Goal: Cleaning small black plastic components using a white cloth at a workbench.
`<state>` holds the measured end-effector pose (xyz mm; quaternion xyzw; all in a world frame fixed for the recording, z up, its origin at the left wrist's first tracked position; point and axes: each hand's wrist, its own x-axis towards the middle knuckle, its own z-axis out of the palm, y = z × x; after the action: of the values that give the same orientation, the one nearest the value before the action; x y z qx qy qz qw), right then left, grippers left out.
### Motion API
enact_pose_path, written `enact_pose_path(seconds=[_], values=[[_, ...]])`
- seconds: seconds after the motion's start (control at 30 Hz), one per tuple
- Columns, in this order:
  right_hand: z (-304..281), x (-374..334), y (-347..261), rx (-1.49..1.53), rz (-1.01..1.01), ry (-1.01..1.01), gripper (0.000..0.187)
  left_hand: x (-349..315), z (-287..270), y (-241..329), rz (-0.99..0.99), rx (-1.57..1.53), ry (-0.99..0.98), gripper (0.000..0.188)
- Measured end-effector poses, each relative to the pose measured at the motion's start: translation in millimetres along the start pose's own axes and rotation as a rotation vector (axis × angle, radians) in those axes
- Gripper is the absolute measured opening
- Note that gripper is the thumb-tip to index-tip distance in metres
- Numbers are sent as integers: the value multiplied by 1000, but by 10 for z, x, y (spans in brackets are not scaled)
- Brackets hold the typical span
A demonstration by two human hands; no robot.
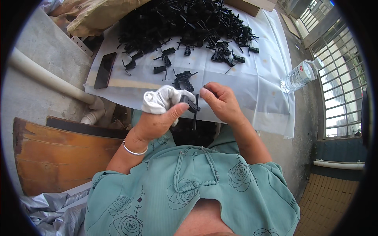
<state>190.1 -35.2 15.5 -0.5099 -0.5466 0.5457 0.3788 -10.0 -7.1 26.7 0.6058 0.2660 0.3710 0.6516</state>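
Observation:
Over the near edge of the table, my left hand (162, 118) grips a small black plastic part (190, 104) between thumb and fingers. White cloth, seemingly a glove (159, 99), covers the fingers of that hand, while the thumb is bare. A thin black strip hangs down from the part. Just right of it, my right hand (223, 103) is closed in a pinch, its fingertips close to the part; what they hold, if anything, is too small to make out. Another black part (184, 80) lies on the table just beyond my hands.
A large heap of black plastic parts (177, 23) covers the far side of the white-sheeted table (267, 78). A phone (105, 70) lies at the left and a clear water bottle (301, 75) at the right edge. Below left are a pipe (51, 76) and a wooden board (63, 157).

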Motion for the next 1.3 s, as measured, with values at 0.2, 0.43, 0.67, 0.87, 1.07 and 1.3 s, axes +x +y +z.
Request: enact_pose_path(seconds=[0.2,0.43,0.67,0.87,1.07,1.3], values=[[358,-16,-1,-590,-989,137,24,125,100,-235,35,-138,277,12],[435,54,-20,-626,-994,309,24,90,114,-328,-37,-299,194,14],[372,93,2,-416,-558,532,16,1,103,-196,-83,-135,72,19],[220,44,9,-256,-324,144,23,17,79,-354,17,277,214,28],[340,106,203,-231,-254,129,27,40,162,-384,301,598,271,24],[483,165,365,-62,-150,173,28,-14,140,-457,353,865,297,25]])
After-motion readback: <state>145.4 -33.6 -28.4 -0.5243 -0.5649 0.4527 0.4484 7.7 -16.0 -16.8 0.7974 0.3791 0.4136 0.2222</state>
